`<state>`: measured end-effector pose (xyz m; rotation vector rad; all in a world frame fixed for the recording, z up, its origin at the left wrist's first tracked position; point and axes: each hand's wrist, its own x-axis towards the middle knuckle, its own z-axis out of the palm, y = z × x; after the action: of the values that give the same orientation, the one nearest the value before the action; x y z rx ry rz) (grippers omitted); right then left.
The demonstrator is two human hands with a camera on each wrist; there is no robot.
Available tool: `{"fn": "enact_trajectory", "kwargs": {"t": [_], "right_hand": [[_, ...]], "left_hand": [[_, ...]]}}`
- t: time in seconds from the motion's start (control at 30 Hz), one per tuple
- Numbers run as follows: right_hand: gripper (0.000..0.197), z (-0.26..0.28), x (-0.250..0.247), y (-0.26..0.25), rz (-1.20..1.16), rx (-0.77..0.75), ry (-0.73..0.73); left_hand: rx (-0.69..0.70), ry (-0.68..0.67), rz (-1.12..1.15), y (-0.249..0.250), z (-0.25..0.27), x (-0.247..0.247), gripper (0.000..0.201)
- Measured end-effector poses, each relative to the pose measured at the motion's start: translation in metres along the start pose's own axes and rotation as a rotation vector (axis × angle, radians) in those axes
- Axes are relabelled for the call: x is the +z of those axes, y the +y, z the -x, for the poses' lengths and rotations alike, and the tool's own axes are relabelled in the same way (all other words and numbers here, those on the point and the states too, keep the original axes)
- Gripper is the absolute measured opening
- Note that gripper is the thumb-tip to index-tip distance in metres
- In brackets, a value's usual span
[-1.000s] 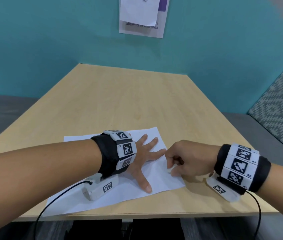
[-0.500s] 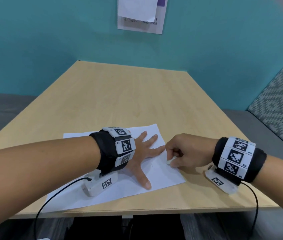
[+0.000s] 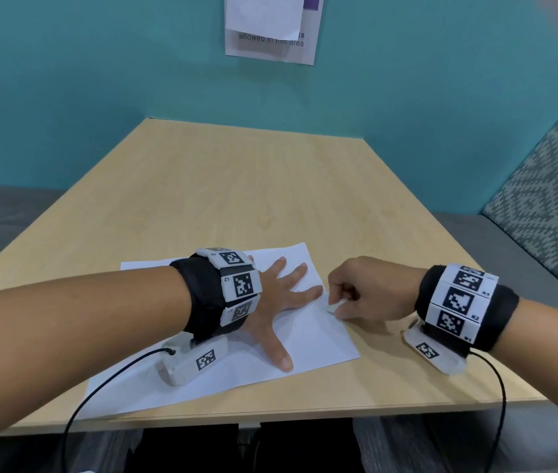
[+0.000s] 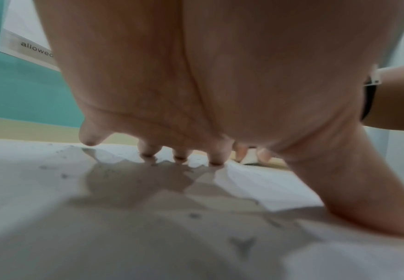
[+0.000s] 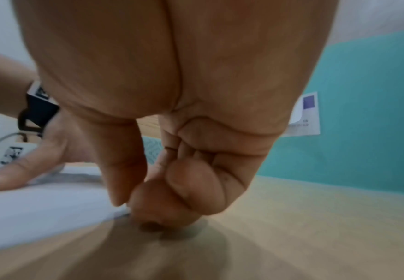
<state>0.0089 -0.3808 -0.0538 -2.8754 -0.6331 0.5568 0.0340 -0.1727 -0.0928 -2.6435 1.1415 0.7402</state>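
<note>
At the near edge of the tabletop (image 3: 253,186), left of centre: the left hand (image 3: 270,302) lies flat on a white sheet of paper (image 3: 318,339), fingers straight and spread, fingertips (image 4: 180,157) and thumb pressing it down; it grasps nothing. The sheet lies slightly askew, its near left corner reaching the tabletop's front edge. Faint grey pencil marks (image 4: 242,244) show in the left wrist view. At the sheet's right edge a small white block, probably an eraser (image 3: 334,307), touches the paper, pinched between thumb and curled fingers of the right hand (image 3: 369,291); the knuckles rest on bare wood just beside the sheet. Judgement: the paper is light, thin and limp, slides easily on the smooth top and will crease or tear under rubbing, so it should be held flat close to the rubbed spot, as it is. The eraser is small and soft; grip it low, near the working end. Legible: the wall notice (image 3: 270,39) shows "allowed in this area", the rest covered. The wristbands (image 3: 240,285) carry coded squares; the small tags seem to read L2 and R2.
</note>
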Motion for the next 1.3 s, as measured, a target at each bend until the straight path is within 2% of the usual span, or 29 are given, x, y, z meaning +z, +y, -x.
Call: {"fn": "enact_trajectory", "kwargs": {"t": [0.2, 0.27, 0.33, 0.43, 0.5, 0.6, 0.7, 0.77, 0.83, 0.9, 1.03, 1.1, 1.2, 1.3], "right_hand": [[0.012, 0.006, -0.013, 0.023, 0.071, 0.162, 0.174], [0.014, 0.007, -0.013, 0.027, 0.102, 0.216, 0.169], [0.019, 0.007, -0.006, 0.027, 0.154, 0.262, 0.114], [0.021, 0.006, 0.003, 0.024, 0.217, 0.296, 0.053], [0.023, 0.009, 0.004, 0.021, 0.237, 0.312, 0.043], [0.037, 0.019, 0.0, 0.007, 0.325, 0.322, 0.098], [0.046, 0.032, 0.004, -0.023, 0.291, 0.186, 0.215], [0.052, 0.041, 0.015, -0.044, 0.224, 0.06, 0.162], [0.046, 0.045, 0.03, -0.058, 0.203, -0.029, 0.027], [0.028, 0.047, 0.043, -0.068, 0.195, -0.084, -0.037], [0.022, 0.053, 0.058, -0.093, 0.2, -0.198, -0.003], [0.026, 0.058, 0.065, -0.108, 0.211, -0.247, 0.035], [0.029, 0.059, 0.075, -0.127, 0.205, -0.319, 0.079], [0.034, 0.056, 0.08, -0.143, 0.177, -0.368, 0.09]], "left_hand": [[0.04, -0.077, -0.061, 0.006, 0.006, -0.015, 0.129], [0.064, -0.088, -0.034, 0.009, 0.01, -0.02, 0.129], [0.068, -0.049, 0.036, 0.009, 0.02, -0.024, 0.13], [0.044, 0.119, 0.248, -0.004, 0.048, -0.029, 0.124], [-0.049, 0.256, 0.361, -0.02, 0.075, -0.03, 0.114], [-0.287, 0.444, 0.407, -0.044, 0.123, -0.022, 0.097], [-0.55, 0.566, 0.473, -0.056, 0.169, 0.003, 0.088], [-0.697, 0.616, 0.54, -0.052, 0.192, 0.025, 0.085], [-0.806, 0.626, 0.62, -0.043, 0.206, 0.048, 0.085], [-0.901, 0.65, 0.725, -0.037, 0.214, 0.075, 0.088], [-1.243, 0.682, 0.757, -0.033, 0.225, 0.124, 0.103], [-1.384, 0.729, 0.866, -0.028, 0.235, 0.14, 0.114], [-1.398, 0.759, 1.125, -0.016, 0.25, 0.157, 0.126], [-1.381, 0.754, 1.246, -0.009, 0.263, 0.171, 0.118]]}}
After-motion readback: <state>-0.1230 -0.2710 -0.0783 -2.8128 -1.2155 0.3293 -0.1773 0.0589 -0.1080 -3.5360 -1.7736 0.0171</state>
